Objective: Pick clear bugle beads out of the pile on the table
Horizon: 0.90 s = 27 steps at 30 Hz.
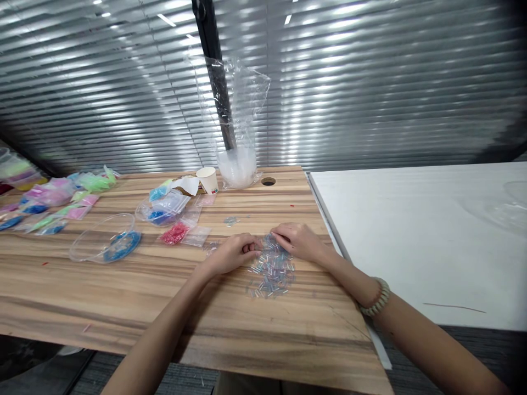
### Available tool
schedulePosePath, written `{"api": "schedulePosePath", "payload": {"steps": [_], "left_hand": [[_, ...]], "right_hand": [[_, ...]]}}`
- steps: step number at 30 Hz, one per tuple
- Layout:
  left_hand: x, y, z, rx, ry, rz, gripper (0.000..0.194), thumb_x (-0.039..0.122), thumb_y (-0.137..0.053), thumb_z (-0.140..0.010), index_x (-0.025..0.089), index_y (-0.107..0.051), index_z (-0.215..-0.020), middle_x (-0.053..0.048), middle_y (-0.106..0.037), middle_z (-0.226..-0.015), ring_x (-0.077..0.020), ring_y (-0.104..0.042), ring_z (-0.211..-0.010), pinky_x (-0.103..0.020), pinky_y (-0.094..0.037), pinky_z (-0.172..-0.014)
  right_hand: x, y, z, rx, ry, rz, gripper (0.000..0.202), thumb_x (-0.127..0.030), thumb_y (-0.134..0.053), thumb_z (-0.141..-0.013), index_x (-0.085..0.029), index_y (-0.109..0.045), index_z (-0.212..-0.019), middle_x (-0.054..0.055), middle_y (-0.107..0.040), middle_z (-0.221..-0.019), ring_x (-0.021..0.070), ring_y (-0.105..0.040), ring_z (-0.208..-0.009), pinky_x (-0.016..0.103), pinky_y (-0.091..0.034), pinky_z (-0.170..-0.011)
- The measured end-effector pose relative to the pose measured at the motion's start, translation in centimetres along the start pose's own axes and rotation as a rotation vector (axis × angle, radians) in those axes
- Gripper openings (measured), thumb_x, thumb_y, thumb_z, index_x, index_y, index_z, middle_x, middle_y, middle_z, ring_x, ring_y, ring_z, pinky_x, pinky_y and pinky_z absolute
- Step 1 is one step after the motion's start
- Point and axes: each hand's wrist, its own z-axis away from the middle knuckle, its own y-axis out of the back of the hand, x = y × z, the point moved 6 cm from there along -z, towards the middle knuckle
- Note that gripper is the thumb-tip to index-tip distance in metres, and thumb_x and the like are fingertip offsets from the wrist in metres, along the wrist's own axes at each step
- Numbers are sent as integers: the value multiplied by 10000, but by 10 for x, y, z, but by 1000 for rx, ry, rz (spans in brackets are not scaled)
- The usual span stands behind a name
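Note:
Small clear and bluish tube-like pieces (272,271) lie in a loose pile on the wooden table (164,291). At the pile's upper left edge is my left hand (236,252), its fingers curled together; what they hold, if anything, is too small to tell. My right hand (298,240) rests at the upper right edge, fingers bent down and pressed onto the pieces. A smaller cluster of similar pieces (231,221) sits behind my left hand, and a few more (211,248) lie to its left.
A red bead bag (175,233), a round clear lid (78,249) with blue strands, a tub (142,211) of bags and a paper cup (208,180) stand left. Behind is a bagged stack of clear bowls (237,167). A white table (411,241) adjoins at right.

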Motion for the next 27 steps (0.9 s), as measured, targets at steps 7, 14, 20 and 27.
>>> {"api": "schedulePosePath", "payload": {"steps": [7, 14, 20, 27], "left_hand": [[3, 1, 1, 17, -4, -25, 115, 257, -517, -858, 161, -570, -823, 16, -549, -732, -106, -477, -642, -204, -338, -587], [4, 1, 0, 21, -3, -53, 125, 261, -510, -859, 160, -569, -816, 15, -546, -722, -107, -473, -634, -209, -337, -585], [7, 1, -1, 12, -5, -43, 122, 248, -502, -862, 156, -561, -806, 21, -530, -708, -103, -462, -629, -206, -329, -582], [12, 2, 0, -2, 18, -52, 146, 263, -491, -866, 154, -552, -791, 18, -521, -695, -108, -454, -620, -213, -328, -576]], "right_hand": [[0, 0, 0, -20, -14, -4, 246, -230, -422, -937, -166, -653, -882, 57, -661, -799, 154, -596, -737, 237, -399, -677], [1, -4, 0, -60, 12, 18, 242, -229, -423, -938, -159, -648, -883, 62, -653, -800, 156, -584, -750, 240, -391, -682], [0, -4, -1, -76, 23, 41, 245, -223, -416, -938, -156, -647, -895, 67, -652, -812, 159, -583, -768, 243, -391, -689], [-1, -4, -1, -84, 2, 32, 236, -213, -425, -934, -162, -649, -880, 59, -655, -837, 156, -586, -784, 242, -391, -706]]}}
